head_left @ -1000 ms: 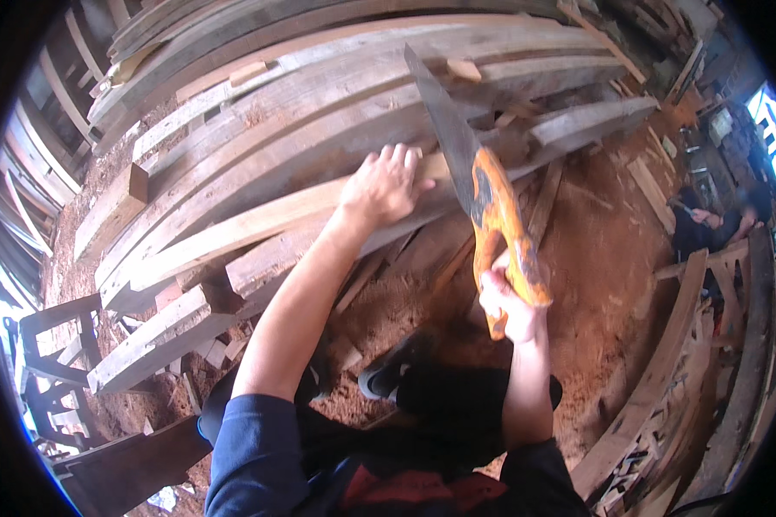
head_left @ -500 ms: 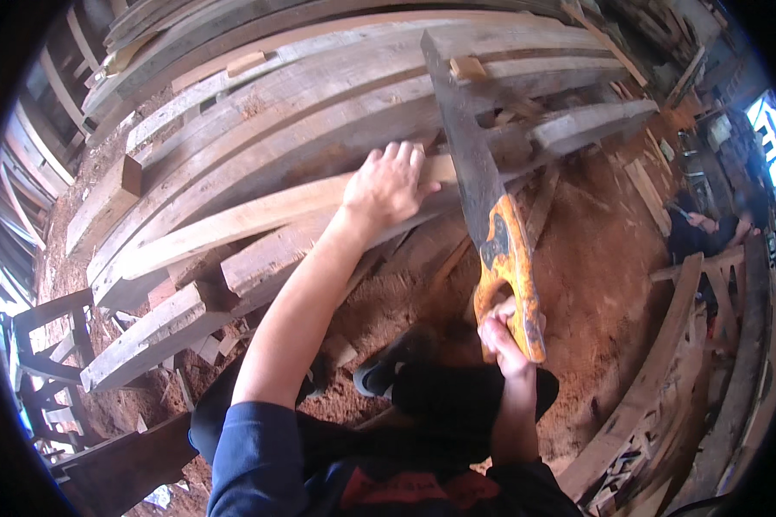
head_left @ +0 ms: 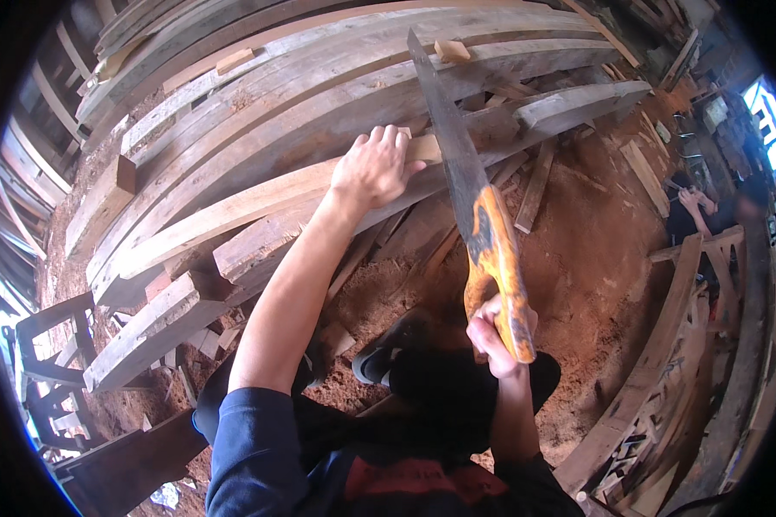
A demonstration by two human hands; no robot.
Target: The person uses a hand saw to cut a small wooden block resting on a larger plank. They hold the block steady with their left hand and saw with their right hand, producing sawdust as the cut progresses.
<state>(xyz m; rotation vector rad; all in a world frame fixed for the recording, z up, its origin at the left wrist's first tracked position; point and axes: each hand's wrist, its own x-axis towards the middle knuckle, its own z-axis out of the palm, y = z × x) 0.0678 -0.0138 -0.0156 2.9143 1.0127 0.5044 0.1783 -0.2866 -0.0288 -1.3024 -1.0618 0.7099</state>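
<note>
My left hand (head_left: 373, 168) presses down on a pale wooden strip (head_left: 250, 205), its fingers curled over the far edge near the right end. In my right hand (head_left: 498, 334) is a handsaw (head_left: 451, 133), held by its worn yellow-orange handle. The long dark blade points away from me and crosses the strip just to the right of my left hand. Whether its teeth have bitten into the wood cannot be made out. Under the strip lie thicker grey beams (head_left: 272, 241).
Several long weathered timbers (head_left: 319, 108) lie side by side beyond the strip. Small wood blocks (head_left: 451, 52) rest on them. Reddish sawdust (head_left: 578, 258) covers the ground. At the right, another person (head_left: 697, 207) is near a wooden frame (head_left: 651, 379). A dark frame (head_left: 52, 345) stands at left.
My right hand and the saw have shifted slightly left, and the handle is turned more edge-on. My left hand stays on the strip, while the whole view has moved a little.
</note>
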